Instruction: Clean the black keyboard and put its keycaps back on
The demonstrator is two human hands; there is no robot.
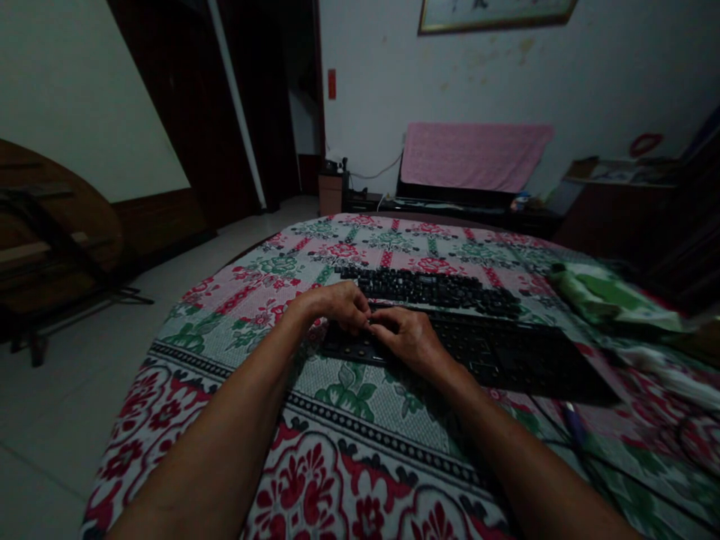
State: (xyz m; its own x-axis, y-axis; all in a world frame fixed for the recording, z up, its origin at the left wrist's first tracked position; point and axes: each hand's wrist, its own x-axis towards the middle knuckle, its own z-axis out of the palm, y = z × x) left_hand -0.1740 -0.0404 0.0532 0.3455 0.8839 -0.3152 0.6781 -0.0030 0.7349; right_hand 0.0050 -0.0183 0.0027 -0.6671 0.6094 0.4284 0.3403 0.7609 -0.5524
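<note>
A black keyboard (529, 356), its keycaps removed over much of the visible part, lies flat in front of me. Just beyond its far edge, loose black keycaps (433, 289) are spread in a long band. Over the keyboard's left end, my left hand (344, 304) is closed with thumb and fingers pinched. My right hand (409, 337) meets it fingertip to fingertip, also in a pinch. Whatever lies between the fingertips is small and dark, too hidden to name. The hands cover part of the keyboard's left side.
A patterned cloth (349, 397) covers the table. On the right are a green-and-white packet (613, 296), crumpled white plastic (675, 379), a dark slim tool (574, 424) and black cables (635, 469). A pink towel (472, 154) drapes a screen by the far wall.
</note>
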